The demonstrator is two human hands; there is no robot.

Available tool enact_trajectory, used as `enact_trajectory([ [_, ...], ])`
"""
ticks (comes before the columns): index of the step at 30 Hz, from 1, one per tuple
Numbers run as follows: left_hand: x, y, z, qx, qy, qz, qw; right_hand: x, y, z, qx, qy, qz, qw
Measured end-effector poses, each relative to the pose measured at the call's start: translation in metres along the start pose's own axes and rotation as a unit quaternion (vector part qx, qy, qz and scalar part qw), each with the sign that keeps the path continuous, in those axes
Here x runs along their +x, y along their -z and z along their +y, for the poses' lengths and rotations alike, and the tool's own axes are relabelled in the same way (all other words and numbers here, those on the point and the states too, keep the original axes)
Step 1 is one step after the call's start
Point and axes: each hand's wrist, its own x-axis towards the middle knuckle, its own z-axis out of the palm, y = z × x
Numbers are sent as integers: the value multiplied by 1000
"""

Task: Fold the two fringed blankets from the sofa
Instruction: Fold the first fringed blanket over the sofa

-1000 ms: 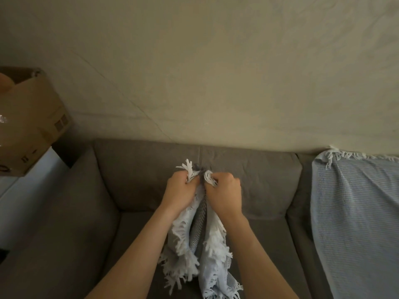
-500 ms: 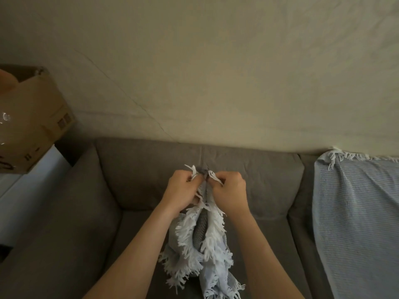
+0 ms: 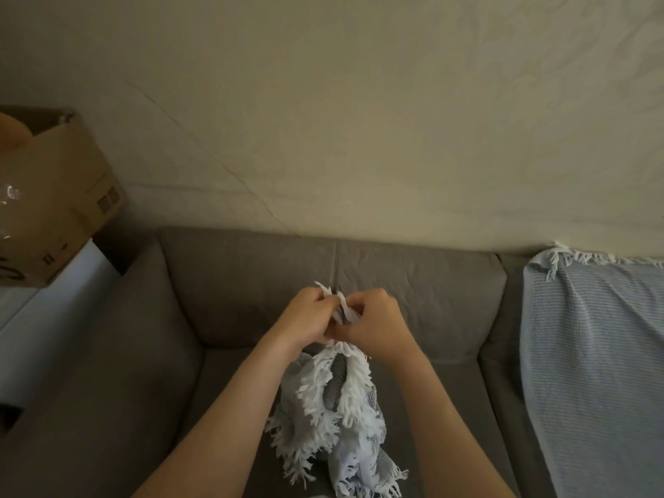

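Both hands, left hand (image 3: pixel 305 316) and right hand (image 3: pixel 377 323), have fingers curled, pinching the fringed top edge of the grey knitted blanket (image 3: pixel 334 404) hanging over the grey fabric sofa (image 3: pixel 413 292). Best bet: match corners squarely before folding. Pale blue fringed blanket (image 3: pixel 596 354) waits draped on the right.

Box: brown cardboard box (image 3: pixel 61 199), far left, tilted, sitting on the ledge.
Ledge: white flat ledge (image 3: pixel 43 318), left, under the box.
Wall: cream bumpy wall (image 3: pixel 359 120), far, all across the back.
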Motion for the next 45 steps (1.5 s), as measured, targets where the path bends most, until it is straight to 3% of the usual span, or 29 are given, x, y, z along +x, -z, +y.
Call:
enact_trajectory([
  [9, -2, 0, -3, -90, 32, -48, 994, 3, 0, 25, -3, -13, 66, 998],
  [12, 0, 2, -8, -24, -19, -38, 999, 0, 5, 23, 33, -46, 59, 997],
  [14, 4, 5, -8, 48, -70, -65, 994, -3, 9, 17, 114, -63, 35, 991],
  [18, 17, 12, -9, 241, -163, -106, 951, -11, 25, -2, 292, -100, -12, 951],
  [21, 22, 11, -6, 254, -171, -118, 945, -15, 39, -20, 306, -64, -60, 948],
  [26, 22, 1, -1, 287, -155, -177, 929, -15, 64, -40, 346, -49, -5, 937],
  [28, 21, -6, 1, 281, -184, -203, 920, -9, 71, -42, 389, -76, 38, 918],
  [31, 23, -14, 0, 334, -266, -219, 877, 0, 82, -41, 353, -75, 78, 929],
  [34, 32, -11, -7, 282, -283, -153, 904, 2, 93, -42, 374, -49, 116, 919],
  [37, 45, -1, -15, 236, -274, -22, 932, 10, 104, -42, 381, -48, 221, 896],
  [40, 44, 7, -6, 138, -244, 53, 958, 20, 108, -41, 371, -75, 328, 866],
  [43, 43, 16, 15, 47, -265, 166, 949, 26, 106, -37, 283, -67, 419, 860],
  [45, 41, 24, 37, 75, -298, 262, 915, 28, 100, -37, 243, -48, 434, 866],
])
